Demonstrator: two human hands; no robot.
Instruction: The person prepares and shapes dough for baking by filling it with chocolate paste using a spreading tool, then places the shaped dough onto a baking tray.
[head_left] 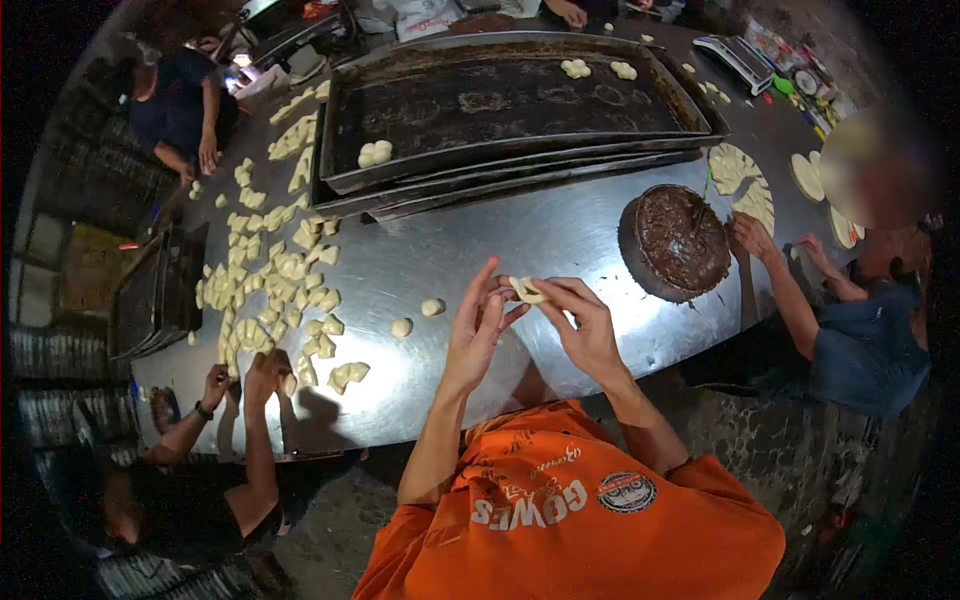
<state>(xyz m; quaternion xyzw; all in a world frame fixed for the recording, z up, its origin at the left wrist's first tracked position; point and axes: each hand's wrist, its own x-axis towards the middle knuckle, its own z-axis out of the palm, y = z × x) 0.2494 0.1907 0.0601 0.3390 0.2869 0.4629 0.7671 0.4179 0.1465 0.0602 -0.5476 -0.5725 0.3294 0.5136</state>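
Note:
Above the metal table, my left hand (478,325) and my right hand (582,325) pinch a small piece of pale dough (527,290) between their fingertips. The dough is opened into a curved, hollow-looking shape; whether anything lies inside is too small to tell. Just left of my hands, a dough ball (432,307) rests on the table, with a second dough ball (401,328) beside it. To the right stands a round pan of dark brown, chocolate-like filling (683,240), apart from my right hand.
Stacked black baking trays (480,110) fill the table's far side; the top one carries several dough clusters (375,154). Many cut dough pieces (270,280) lie at left. Flattened dough (740,180) and a co-worker's hand (752,237) are at right. Another person's hands (262,378) work at lower left.

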